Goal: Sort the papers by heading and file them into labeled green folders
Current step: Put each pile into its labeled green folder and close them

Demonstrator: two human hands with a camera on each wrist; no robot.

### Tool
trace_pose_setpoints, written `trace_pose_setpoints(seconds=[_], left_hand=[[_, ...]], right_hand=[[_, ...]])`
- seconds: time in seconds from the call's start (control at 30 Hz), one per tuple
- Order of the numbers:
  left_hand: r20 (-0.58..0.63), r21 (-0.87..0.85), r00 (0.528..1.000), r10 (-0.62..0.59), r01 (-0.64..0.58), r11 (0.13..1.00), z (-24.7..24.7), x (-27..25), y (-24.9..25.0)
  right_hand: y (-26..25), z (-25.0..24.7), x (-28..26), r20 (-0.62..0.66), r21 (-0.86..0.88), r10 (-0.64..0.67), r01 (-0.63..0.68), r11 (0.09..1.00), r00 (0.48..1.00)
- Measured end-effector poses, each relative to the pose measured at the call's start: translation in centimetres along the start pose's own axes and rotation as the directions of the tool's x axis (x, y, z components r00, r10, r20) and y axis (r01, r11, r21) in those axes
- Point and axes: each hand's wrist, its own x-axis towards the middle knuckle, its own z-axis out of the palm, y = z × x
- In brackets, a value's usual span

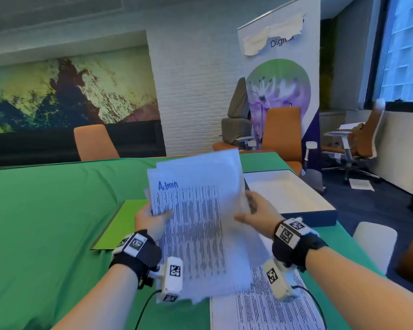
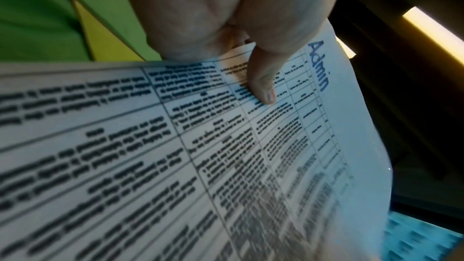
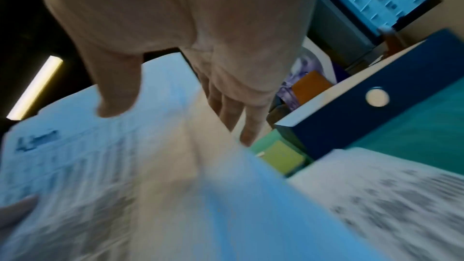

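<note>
I hold up a sheaf of printed papers [image 1: 196,225] over the green table; the front sheet is headed "Admin" [image 1: 168,185] in blue. My left hand [image 1: 156,215] grips the left edge, and its thumb [image 2: 263,88] presses on the table of text just below the Admin heading [image 2: 319,64]. At the right edge my right hand [image 1: 247,210] pinches the sheets, with the thumb [image 3: 118,94] in front and the fingers [image 3: 241,114] behind. A light green folder [image 1: 118,225] lies flat on the table under my left hand. Its label is not visible.
Another printed sheet [image 1: 267,310] lies on the green tablecloth [image 1: 45,222] near the front edge, under my right wrist. A shallow white tray with dark blue sides [image 1: 320,219] stands at the right. Orange chairs [image 1: 93,142] ring the table.
</note>
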Motion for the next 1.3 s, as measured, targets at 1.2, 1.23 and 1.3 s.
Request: trace_pose_setpoints(seconds=[1.2, 1.23, 1.3], left_hand=[[0.181, 0.300, 0.981, -0.070, 0.013, 0.954, 5.5, -2.4, 0.4], [0.226, 0.357, 0.969, -0.097, 0.011, 0.934, 5.4, -2.3, 0.0], [0.328, 0.517, 0.919, -0.219, 0.019, 0.856, 5.3, -2.3, -1.2]], right_hand=[[0.7, 0.8, -1.3, -0.280, 0.059, 0.028, -0.012, 0.998, 0.960], [1.1, 0.9, -1.3, -0.248, 0.055, 0.042, -0.029, 0.998, 0.968], [2.5, 1.4, -1.5, -0.158, -0.025, 0.102, -0.107, 0.994, 0.982]])
